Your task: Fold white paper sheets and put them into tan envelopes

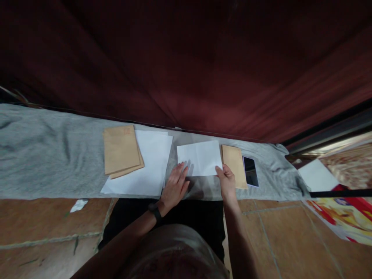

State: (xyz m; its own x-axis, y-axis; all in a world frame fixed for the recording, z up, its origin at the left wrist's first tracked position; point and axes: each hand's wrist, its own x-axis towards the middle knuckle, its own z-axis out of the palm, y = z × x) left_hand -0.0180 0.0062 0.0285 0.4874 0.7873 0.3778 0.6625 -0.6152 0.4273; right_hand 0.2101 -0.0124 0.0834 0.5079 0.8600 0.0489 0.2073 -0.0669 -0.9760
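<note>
A folded white sheet of paper (200,157) lies on a grey cloth (43,155) spread over the floor. My left hand (175,186), with a dark band on its wrist, rests flat by the sheet's near left corner, fingers stretched out. At the sheet's near right corner my right hand (226,180) pinches the paper's edge. A brown envelope (235,166) lies just right of that hand, and a dark phone (250,171) lies beside the envelope.
Left of my hands, brown envelopes (120,151) lie stacked on white sheets (145,170). A dark red curtain (186,58) hangs behind the cloth. Brown floor tiles (43,224) run along the near side, with a paper scrap (78,205). At right lie another white sheet (316,176) and a colourful print (343,215).
</note>
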